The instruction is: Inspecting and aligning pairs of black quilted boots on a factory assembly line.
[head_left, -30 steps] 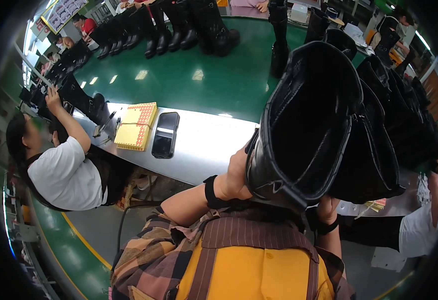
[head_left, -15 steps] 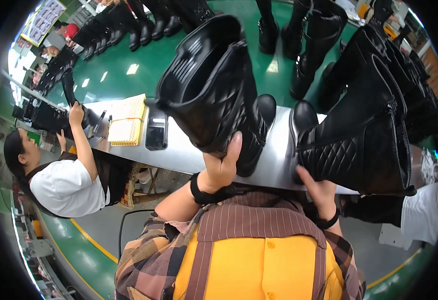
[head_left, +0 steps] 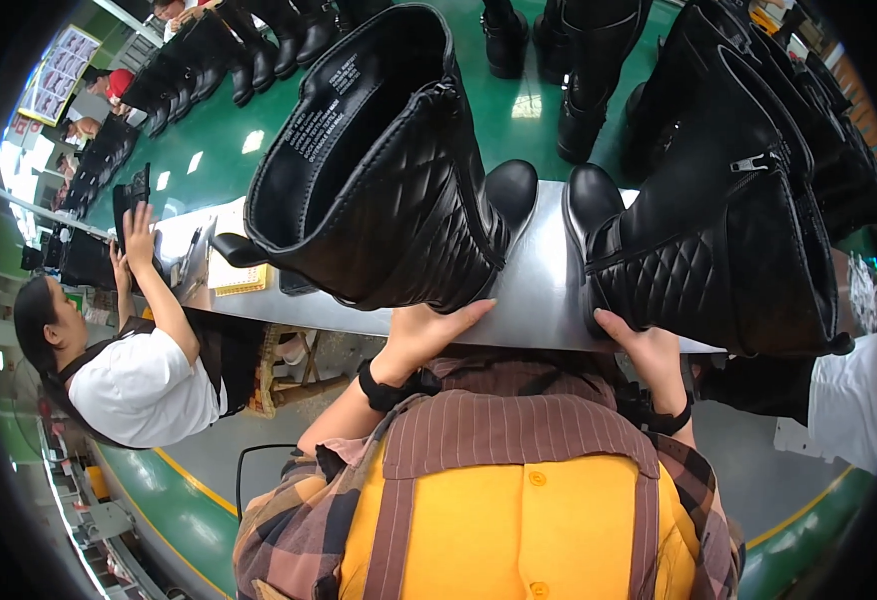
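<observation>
Green conveyor belt [head_left: 209, 130] behind, steel worktable [head_left: 544, 290] in front, rows of black boots along the far side. Left boot [head_left: 389, 170] now down on the worktable, lying on its side, toe toward the middle, open shaft tipped up and away. Half a second back, up in the air above the worktable; a second back, right against the camera. So: carried over, lowered, landed. Left hand [head_left: 424, 335] under the near edge of that boot, fingers spread flat against the quilted shaft, propping rather than clamping. Right hand [head_left: 644, 350] at the worktable's near edge too, fingers curled onto the heel of the right boot [head_left: 719, 250], standing beside the first, toes nearly meeting. Pair together, both steadied. Off the worktable's left end, a seated co-worker [head_left: 129, 380] reaching up with another boot.
</observation>
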`<state>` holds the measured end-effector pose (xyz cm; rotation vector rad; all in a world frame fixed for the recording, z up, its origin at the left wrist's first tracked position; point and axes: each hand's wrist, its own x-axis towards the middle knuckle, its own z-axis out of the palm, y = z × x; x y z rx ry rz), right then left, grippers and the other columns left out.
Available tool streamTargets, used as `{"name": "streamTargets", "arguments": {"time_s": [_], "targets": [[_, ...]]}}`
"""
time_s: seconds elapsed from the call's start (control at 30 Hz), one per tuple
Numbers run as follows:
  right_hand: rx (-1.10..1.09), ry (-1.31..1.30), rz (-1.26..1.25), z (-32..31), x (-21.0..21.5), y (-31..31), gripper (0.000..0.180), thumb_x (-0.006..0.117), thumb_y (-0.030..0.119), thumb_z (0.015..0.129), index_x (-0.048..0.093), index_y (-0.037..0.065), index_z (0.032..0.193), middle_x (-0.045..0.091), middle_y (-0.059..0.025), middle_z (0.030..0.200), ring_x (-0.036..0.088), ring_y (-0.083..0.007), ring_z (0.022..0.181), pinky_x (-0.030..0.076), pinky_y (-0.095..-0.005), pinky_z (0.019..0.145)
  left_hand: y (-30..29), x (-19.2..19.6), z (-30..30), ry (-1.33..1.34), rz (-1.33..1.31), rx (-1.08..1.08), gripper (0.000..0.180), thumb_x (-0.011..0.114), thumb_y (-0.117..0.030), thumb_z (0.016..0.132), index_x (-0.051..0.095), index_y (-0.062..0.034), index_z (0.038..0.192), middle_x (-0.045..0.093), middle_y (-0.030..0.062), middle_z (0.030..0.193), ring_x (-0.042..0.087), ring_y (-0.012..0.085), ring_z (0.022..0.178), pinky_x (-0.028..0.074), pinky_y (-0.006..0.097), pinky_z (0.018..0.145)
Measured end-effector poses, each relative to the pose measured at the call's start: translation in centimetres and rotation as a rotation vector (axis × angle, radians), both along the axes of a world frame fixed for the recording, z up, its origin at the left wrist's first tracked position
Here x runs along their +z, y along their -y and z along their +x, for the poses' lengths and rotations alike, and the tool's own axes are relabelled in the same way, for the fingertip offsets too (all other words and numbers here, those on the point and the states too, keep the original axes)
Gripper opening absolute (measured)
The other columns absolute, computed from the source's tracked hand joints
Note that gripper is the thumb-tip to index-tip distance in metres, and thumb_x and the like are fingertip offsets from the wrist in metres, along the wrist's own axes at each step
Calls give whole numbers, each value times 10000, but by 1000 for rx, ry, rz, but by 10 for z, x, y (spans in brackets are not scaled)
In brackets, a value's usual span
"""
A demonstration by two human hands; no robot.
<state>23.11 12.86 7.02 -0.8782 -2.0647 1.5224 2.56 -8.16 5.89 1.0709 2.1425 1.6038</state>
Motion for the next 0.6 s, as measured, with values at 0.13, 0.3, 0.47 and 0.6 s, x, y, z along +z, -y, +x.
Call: {"name": "streamTargets", "arguments": {"time_s": [0.13, 0.3, 0.47, 0.6], "targets": [[34, 88, -40, 4, -2, -10, 384, 797, 205, 784, 680, -35, 1060, 699, -88, 1074, 640, -175, 986, 463, -287, 909, -1, -2, -5, 225, -139, -24, 480, 805, -144, 769, 617, 17, 1179, 655, 93, 1140, 621, 207, 1032, 468, 325, 935], [17, -284, -376, 12, -10, -7, 464, 728, 88, 793, 593, -18, 1225, 651, -120, 1164, 615, -198, 1051, 461, -320, 947, 2, 11, -4, 582, 225, -124, 425, 700, -61, 849, 573, -5, 1251, 619, 58, 1198, 595, 176, 1085, 467, 317, 951], [102, -544, -843, 1, -18, 2, 492, 548, 322, 862, 613, -27, 1202, 631, -145, 1236, 573, -275, 1184, 420, -393, 1037, -9, 19, 3, 1120, 446, -252, 433, 614, -110, 929, 499, -24, 1338, 589, 108, 1282, 568, 217, 1174, 443, 400, 1038], [164, -735, -938, -13, -18, 6, 478, 554, 322, 849, 637, -21, 1173, 662, -123, 1189, 618, -271, 1109, 428, -395, 1024, -22, 21, 6, 1173, 538, -446, 447, 574, -215, 963, 485, -13, 1351, 583, 112, 1295, 561, 235, 1189, 418, 430, 1057]]}}
